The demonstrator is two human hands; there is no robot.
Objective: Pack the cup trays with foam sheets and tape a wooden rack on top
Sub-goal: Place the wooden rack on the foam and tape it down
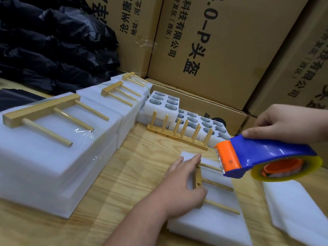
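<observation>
Head view. Item: wooden rack (211, 185), lying flat on a foam-wrapped tray pack (209, 226) at near centre of the wooden table (124, 167). Its base bar runs away from the viewer; three dowels point right, toward the tape side.

Left hand (184, 185): rests on the rack's base bar, thumb and fingers curled round it, pinning it to the foam.

Right hand (285, 121): grips a blue and orange tape dispenser (262, 157) from above, held in the air just right of the rack, cutter end facing it and close to the farthest dowel.

Judgement: the dispenser stands on the dowel side, so a strip would likely cross the dowels, along the bar's direction; the right hand is the working one, the left the nearer holder.

Other stock: finished packs with taped racks (49, 110) at left; uncovered cup trays (200, 121) and an upright rack (179, 134) behind; loose foam sheets (298, 210) at right; cardboard cartons (221, 41) at the back.
</observation>
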